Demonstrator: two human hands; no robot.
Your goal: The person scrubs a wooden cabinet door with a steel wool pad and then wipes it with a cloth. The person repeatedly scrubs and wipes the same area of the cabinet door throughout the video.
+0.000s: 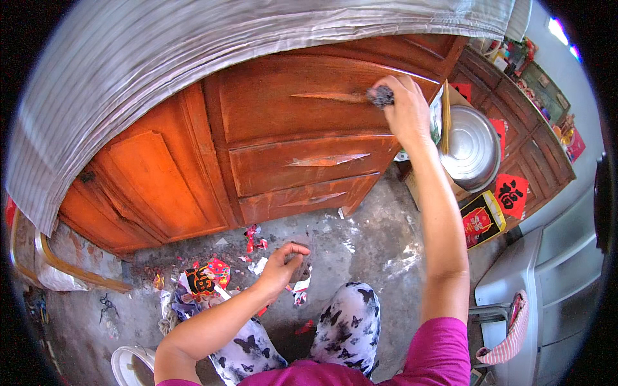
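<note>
Orange-brown wood forms the cabinet (257, 122). Its left door (151, 174) shows no pale mark like those on the drawers. A bucket (116, 368) stands well out from the cabinet's left end, and scraps (209, 278) litter the floor before it, some red, so some clearing seems done. Nearer the middle, the left hand (282, 267) hangs over the floor in front of the cabinet, elbow bent, fingers loosely curled toward the thumb; I cannot tell whether it has hold of anything. Each of the cabinet's three drawers bears a pale, pointed mark; the top mark (331, 96) looks browner and fainter than the middle mark (328, 159), so all three appear unfinished. At the cabinet's upper right, the right hand (407, 106) closes its fingers around a dark scrubber (381, 96) beside the top mark, arm stretched long, wrist bent leftward. Right of the cabinet leans a metal basin (473, 145).
</note>
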